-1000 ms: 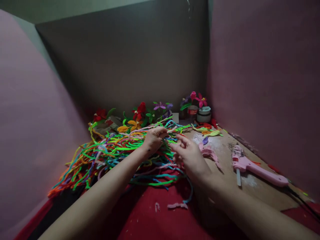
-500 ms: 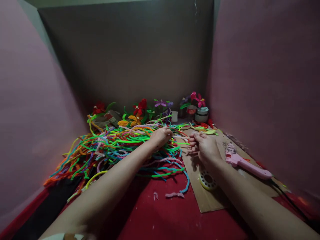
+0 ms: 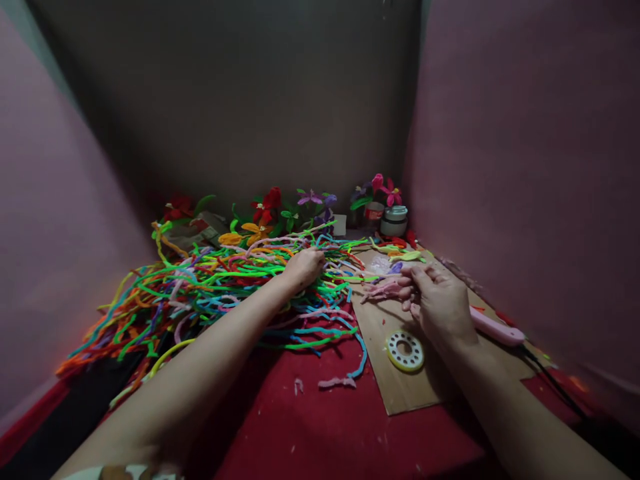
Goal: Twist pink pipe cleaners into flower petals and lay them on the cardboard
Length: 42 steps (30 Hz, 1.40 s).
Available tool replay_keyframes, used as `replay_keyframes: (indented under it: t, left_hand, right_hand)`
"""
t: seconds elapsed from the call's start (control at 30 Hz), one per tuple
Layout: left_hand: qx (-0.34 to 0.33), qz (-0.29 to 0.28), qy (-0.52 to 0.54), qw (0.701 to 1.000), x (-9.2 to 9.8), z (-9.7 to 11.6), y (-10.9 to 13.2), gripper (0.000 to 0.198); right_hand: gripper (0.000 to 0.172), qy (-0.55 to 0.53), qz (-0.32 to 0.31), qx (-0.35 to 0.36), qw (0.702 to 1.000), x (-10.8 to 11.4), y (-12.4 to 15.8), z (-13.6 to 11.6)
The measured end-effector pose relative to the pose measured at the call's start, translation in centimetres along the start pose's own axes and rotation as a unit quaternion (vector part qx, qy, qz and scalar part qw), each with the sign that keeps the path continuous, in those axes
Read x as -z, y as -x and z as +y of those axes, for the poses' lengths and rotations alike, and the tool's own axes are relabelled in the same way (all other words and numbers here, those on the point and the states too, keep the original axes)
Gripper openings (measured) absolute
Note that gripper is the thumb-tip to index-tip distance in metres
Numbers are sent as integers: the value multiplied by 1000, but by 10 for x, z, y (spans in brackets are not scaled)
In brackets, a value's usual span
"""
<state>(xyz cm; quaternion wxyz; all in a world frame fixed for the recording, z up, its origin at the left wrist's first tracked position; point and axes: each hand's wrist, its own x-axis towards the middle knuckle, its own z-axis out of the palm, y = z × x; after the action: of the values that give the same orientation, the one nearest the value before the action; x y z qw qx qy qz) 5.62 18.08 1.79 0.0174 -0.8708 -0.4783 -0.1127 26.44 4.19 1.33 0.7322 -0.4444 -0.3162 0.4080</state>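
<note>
A big heap of many-coloured pipe cleaners (image 3: 210, 293) covers the left and middle of the red surface. My left hand (image 3: 303, 267) rests on the heap with fingers curled into the strands. My right hand (image 3: 437, 300) lies over the brown board (image 3: 400, 387), fingers pinched on light pink pipe cleaner pieces (image 3: 383, 290) that stick out to the left.
A pink glue gun (image 3: 495, 328) lies on the board just right of my right hand, its black cord running right. A yellow-white ring (image 3: 405, 351) lies on the board. Pipe-cleaner flowers (image 3: 270, 210) and small jars (image 3: 395, 220) line the back wall. Walls close in on three sides.
My right hand has drawn back to the right over the board with the pink pieces in it. The view has shifted and the ring has come into sight. My left hand stays on the heap.
</note>
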Motion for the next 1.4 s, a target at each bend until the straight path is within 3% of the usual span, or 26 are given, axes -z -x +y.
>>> replay_keyframes:
  t: [0.3,0.47,0.57,0.7,0.8,0.9,1.03,1.23,1.27,1.3,1.4]
  left_hand:
    - [-94,73,49,992,11,34,14,22]
    - [-68,97,102,988,13,49,10,12]
    - [-38,110,134,984,18,43,1,15]
    - [37,139,147,979,29,17,-8,27]
    - [96,139,129,977,35,-2,-6,18]
    - [112,129,117,978,37,-7,2,13]
    - [104,132,123,978,39,11,16,16]
    - [33,105,229,967,61,58,52,33]
    - [13,88,280,956,67,64,59,29]
    - [-14,47,431,901,71,70,65,26]
    - [16,70,736,674,81,78,82,22]
  right_hand:
    - [25,-26,-2,13,1000,-6,-1,2]
    - [25,-46,-16,24,999,-6,3,-2]
    - [20,-53,-2,65,996,-4,4,-7]
    - [16,-79,42,139,986,2,6,-22]
    - [16,-104,44,147,983,5,12,-40]
    - [9,-131,51,181,973,5,21,-61]
    - [11,-150,35,224,962,0,32,-80]
    - [7,-158,-18,155,975,-8,44,-73]
    - [6,-157,-33,139,977,-9,45,-69]
    - [7,-154,-46,122,979,-8,44,-63]
    - [11,-148,-67,60,985,-8,40,-48]
